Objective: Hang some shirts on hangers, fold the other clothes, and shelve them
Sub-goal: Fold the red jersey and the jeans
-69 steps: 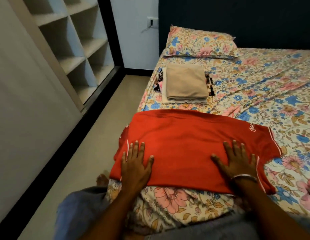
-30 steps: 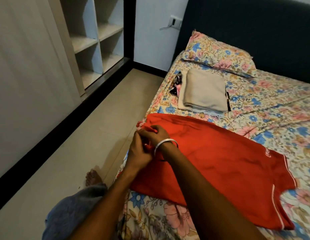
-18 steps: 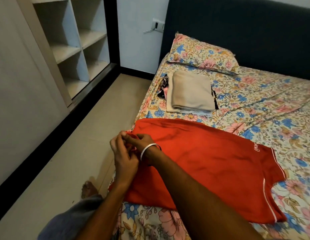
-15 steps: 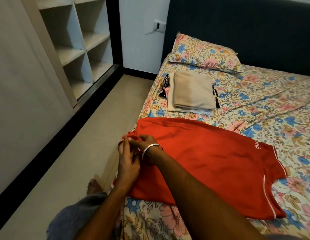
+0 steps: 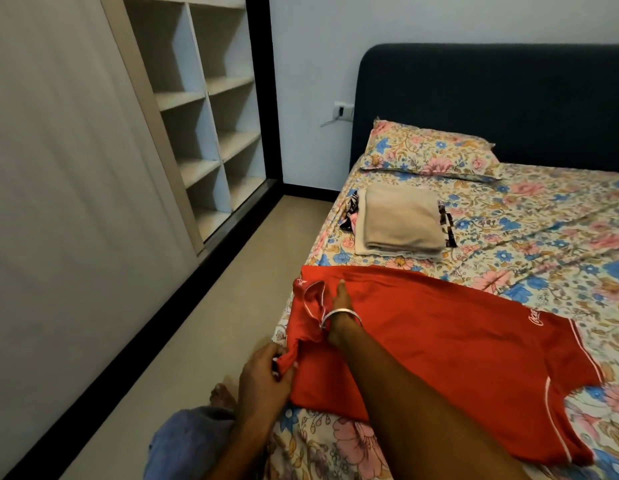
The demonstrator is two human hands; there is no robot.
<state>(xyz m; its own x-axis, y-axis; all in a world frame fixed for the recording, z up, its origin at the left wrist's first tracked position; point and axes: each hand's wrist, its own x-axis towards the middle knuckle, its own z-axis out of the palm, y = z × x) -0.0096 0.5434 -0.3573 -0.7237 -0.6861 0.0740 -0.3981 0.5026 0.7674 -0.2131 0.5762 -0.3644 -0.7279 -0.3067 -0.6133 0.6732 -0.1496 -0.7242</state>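
Hands now apart on red shirt (image 5: 439, 344); floral bed (image 5: 543, 237), open shelves (image 5: 211, 133).

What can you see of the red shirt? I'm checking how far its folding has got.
The red shirt lies mostly flat across the floral bed, soft knit with white piping and a small white script logo. One sleeve end lies at the right. At the bed's left edge the left hand pinches a bunched corner, while the right hand rests flat beside the fabric.

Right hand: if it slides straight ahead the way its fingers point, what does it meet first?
Probably the red shirt's far edge, then bare floral sheet; the folded beige stack sits slightly right of the right hand's line, depth unclear.
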